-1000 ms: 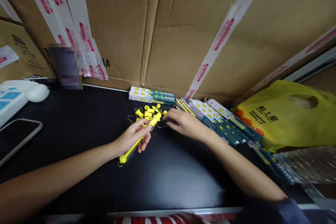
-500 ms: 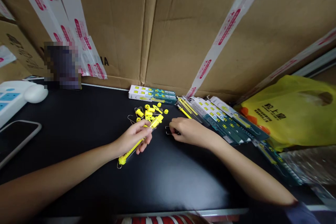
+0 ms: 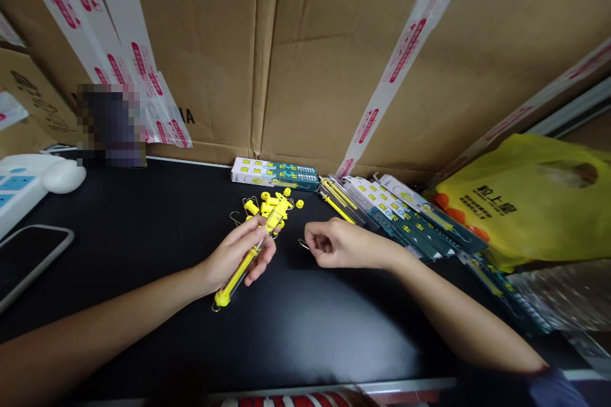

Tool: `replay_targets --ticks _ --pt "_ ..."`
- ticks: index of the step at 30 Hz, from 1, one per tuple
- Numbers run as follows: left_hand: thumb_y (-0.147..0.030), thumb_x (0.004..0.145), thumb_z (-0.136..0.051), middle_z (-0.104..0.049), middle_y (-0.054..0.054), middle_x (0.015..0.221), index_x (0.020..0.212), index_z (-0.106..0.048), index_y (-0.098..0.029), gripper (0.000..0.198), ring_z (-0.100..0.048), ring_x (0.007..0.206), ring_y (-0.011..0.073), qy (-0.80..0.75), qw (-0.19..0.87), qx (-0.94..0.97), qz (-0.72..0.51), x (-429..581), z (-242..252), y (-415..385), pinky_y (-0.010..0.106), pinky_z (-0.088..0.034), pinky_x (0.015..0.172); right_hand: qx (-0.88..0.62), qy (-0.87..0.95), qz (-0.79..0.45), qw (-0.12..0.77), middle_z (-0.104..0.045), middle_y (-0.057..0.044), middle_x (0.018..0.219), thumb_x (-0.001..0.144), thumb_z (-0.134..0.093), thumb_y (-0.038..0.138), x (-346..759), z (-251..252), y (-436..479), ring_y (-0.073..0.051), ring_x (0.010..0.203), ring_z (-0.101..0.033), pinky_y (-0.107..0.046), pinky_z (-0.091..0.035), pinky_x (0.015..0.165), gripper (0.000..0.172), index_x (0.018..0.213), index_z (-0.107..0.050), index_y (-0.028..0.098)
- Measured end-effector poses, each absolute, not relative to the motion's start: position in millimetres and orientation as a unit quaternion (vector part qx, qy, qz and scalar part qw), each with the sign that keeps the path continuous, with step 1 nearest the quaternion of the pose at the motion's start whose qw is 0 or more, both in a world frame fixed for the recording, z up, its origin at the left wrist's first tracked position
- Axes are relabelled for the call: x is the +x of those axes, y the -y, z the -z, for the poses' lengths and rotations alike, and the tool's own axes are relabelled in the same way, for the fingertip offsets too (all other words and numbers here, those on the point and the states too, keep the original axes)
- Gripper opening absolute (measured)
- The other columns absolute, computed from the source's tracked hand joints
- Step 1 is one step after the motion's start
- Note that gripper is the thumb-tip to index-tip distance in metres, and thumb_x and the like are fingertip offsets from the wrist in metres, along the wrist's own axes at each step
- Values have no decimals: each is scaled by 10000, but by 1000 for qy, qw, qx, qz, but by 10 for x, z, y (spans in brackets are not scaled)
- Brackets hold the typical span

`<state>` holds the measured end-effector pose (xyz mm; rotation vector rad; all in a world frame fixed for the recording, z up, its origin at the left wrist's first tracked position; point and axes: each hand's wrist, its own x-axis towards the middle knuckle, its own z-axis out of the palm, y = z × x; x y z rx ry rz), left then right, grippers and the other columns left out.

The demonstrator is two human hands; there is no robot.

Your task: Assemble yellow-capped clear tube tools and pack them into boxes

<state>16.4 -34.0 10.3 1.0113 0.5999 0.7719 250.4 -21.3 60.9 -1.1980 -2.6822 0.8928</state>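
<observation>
My left hand is closed around a spring scale, a clear tube with yellow parts inside and a metal loop at its lower end. The scale lies slanted, its yellow top end pointing away from me. To the right, my right hand is pinched on a small metal wire hook, whose end sticks out to the left; the rest is hidden by my fingers. Behind my left hand lies a pile of small yellow plastic parts, with several wire hooks among them.
A printed box lies at the back against a large cardboard carton. More flat boxes and clear tubes with yellow rods are at the right, beside a yellow plastic bag. A phone and a white power strip lie left.
My right hand has lifted slightly off the table with the wire hook pinched in it. The spring scale in my left hand has turned a little, its top end shifting left and away.
</observation>
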Motion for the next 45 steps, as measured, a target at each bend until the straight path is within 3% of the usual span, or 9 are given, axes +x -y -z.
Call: replay_targets --ticks 5,8,14,22,30,34,40,45 --pt "-394 919 -464 -488 -65 619 1027 -478 -186 235 -348 311 9 -220 815 425 -326 169 -126 427 95 -309 268 -364 853 -351 127 -435 86 590 846 -520 188 2457 -572 255 -67 514 -366 -193 -296 513 88 919 -471 191" --pt "-407 924 -453 -477 -73 613 1004 -468 -191 230 -340 289 8 -225 821 446 -277 184 -97 452 97 -308 251 -377 813 -401 188 -400 90 576 924 -467 342 2435 -515 238 -75 500 -319 -205 -263 488 210 1057 -456 180" --pt "-442 914 -466 -459 -89 618 943 -424 -208 239 -322 293 -2 -262 796 489 -242 190 -86 442 84 -310 247 -365 762 -481 234 -367 80 564 885 -545 419 2424 -374 165 -66 500 -275 -212 -228 478 287 968 -569 145" --pt "-436 931 -425 -435 -90 615 958 -442 -206 232 -261 293 -11 -261 801 480 -244 198 -108 443 81 -287 236 -365 745 -502 245 -334 92 553 898 -535 406 2382 -377 199 -57 493 -237 -203 -196 457 268 975 -543 149" --pt "-419 930 -440 -436 -96 604 1081 -439 -231 241 -300 285 2 -298 766 469 -325 210 -95 426 93 -311 248 -419 728 -481 252 -400 80 594 861 -577 442 2420 -447 188 -44 454 -342 -153 -264 381 297 977 -540 171" --pt "-432 933 -428 -428 -98 575 1134 -447 -227 287 -300 274 11 -286 784 473 -282 198 -116 453 103 -313 244 -409 719 -491 272 -374 103 503 897 -522 441 2394 -396 187 -40 380 -320 -156 -244 351 388 1176 -536 172" --pt "-446 926 -436 -431 -98 577 1069 -446 -223 266 -289 275 7 -265 804 478 -232 202 -136 498 97 -302 241 -357 706 -553 260 -640 1 708 845 -613 404 2351 -329 192 -23 424 -332 -157 -252 368 381 1105 -606 126" --pt "-443 929 -433 -420 -102 585 996 -434 -224 229 -281 279 -2 -268 791 497 -236 199 -116 498 85 -294 238 -357 702 -554 270 -660 -8 710 839 -621 399 2330 -318 197 -27 431 -336 -156 -242 374 373 1082 -606 116"
